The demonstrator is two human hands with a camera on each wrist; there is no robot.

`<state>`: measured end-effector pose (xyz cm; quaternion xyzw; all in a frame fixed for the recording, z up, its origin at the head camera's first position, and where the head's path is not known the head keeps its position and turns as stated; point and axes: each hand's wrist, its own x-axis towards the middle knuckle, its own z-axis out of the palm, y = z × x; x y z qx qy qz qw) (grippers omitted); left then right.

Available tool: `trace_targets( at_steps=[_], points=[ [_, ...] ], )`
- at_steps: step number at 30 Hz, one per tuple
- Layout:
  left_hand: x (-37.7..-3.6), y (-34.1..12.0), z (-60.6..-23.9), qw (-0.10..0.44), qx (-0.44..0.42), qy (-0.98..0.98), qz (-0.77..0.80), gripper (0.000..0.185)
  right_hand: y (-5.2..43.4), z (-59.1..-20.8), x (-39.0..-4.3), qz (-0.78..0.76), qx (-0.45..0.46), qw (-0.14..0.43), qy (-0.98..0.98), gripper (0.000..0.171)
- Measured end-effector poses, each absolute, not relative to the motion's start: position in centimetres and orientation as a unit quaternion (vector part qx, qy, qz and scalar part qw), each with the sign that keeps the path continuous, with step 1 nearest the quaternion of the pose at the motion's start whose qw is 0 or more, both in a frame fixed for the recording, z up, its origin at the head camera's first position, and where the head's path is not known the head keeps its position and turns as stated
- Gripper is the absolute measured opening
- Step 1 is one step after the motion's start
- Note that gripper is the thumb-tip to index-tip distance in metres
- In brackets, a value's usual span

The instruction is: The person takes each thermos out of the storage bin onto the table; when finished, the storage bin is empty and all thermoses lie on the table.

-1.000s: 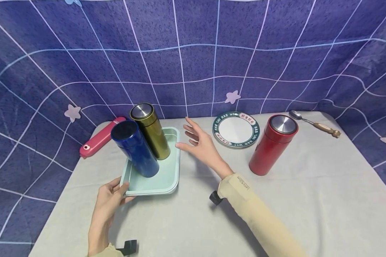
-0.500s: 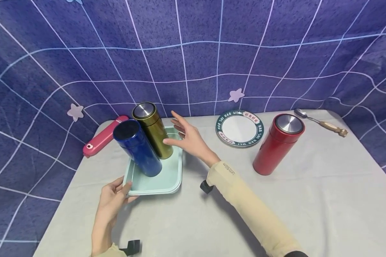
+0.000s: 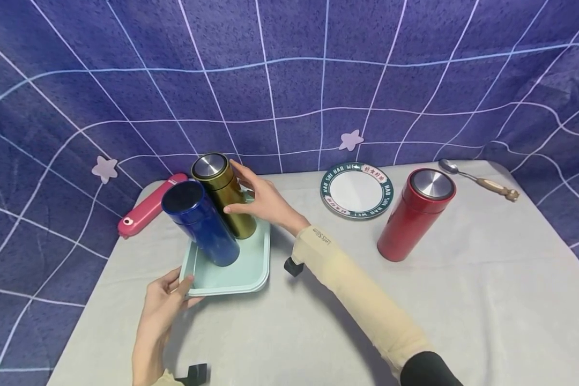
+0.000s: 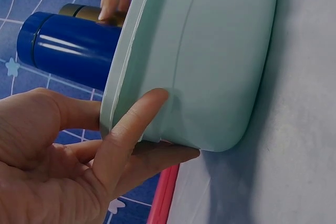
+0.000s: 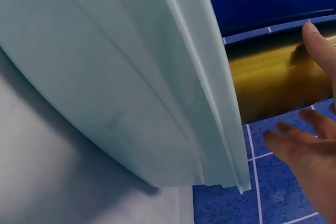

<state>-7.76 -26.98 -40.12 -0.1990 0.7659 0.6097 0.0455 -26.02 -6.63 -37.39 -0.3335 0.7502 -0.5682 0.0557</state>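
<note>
A blue thermos (image 3: pixel 203 225) and a gold thermos (image 3: pixel 231 201) with a steel-topped lid stand upright in a pale mint plastic tub (image 3: pixel 231 289). My left hand (image 3: pixel 161 305) grips the tub's near left corner, thumb over the rim and fingers against the outer wall and underside (image 4: pixel 199 77). Around the gold thermos, my right hand (image 3: pixel 265 201) has its thumb against the near side and its index finger near the lid. In the right wrist view, the other fingers (image 5: pixel 294 140) are spread loosely just apart from the gold thermos (image 5: pixel 286 80).
A red thermos (image 3: pixel 412 217) stands on the right of the white cloth (image 3: pixel 347 321). Behind it lie a green-rimmed plate (image 3: pixel 357 190) and a spoon (image 3: pixel 477 179) with a wooden handle. A long pink case (image 3: pixel 149 209) lies left of the tub, before the blue grid curtain (image 3: pixel 289 91).
My right hand has moved left from beside the tub to the gold thermos, its thumb now against it. My left hand keeps its grip on the tub's corner.
</note>
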Motion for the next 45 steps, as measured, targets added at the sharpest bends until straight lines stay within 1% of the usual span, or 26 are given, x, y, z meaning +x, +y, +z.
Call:
trace_targets(
  at_steps=[5,9,15,25,29,33,40,45],
  points=[
    [-7.6,-26.8,-40.1,0.041,-0.200,0.763,0.614,0.053,-7.2,-37.4,-26.4,-0.561,-0.338,0.060,0.753,0.096],
    [-7.6,-26.6,-40.2,0.040,-0.199,0.764,0.612,0.053,-7.5,-37.5,-26.4,-0.563,-0.333,0.064,0.754,0.091],
    [-7.6,-26.5,-40.2,0.036,-0.200,0.758,0.619,0.052,-7.7,-37.4,-26.3,-0.575,-0.328,0.048,0.748,0.085],
    [-7.5,-26.7,-40.4,0.040,-0.200,0.760,0.617,0.053,-7.2,-37.8,-25.8,-0.578,-0.309,0.018,0.755,0.083],
    [-7.5,-26.7,-40.4,0.042,-0.199,0.760,0.617,0.054,-6.5,-37.6,-25.5,-0.599,-0.300,0.015,0.742,0.081],
    [-7.6,-26.8,-40.4,0.045,-0.199,0.760,0.617,0.054,-6.1,-36.9,-25.2,-0.623,-0.291,0.005,0.726,0.080],
    [-7.6,-27.2,-40.2,0.046,-0.199,0.764,0.612,0.054,-5.5,-34.7,-24.2,-0.657,-0.290,-0.043,0.694,0.075],
    [-7.8,-27.3,-40.2,0.047,-0.196,0.765,0.611,0.054,-4.6,-33.0,-23.1,-0.677,-0.279,-0.065,0.678,0.071]
  ],
)
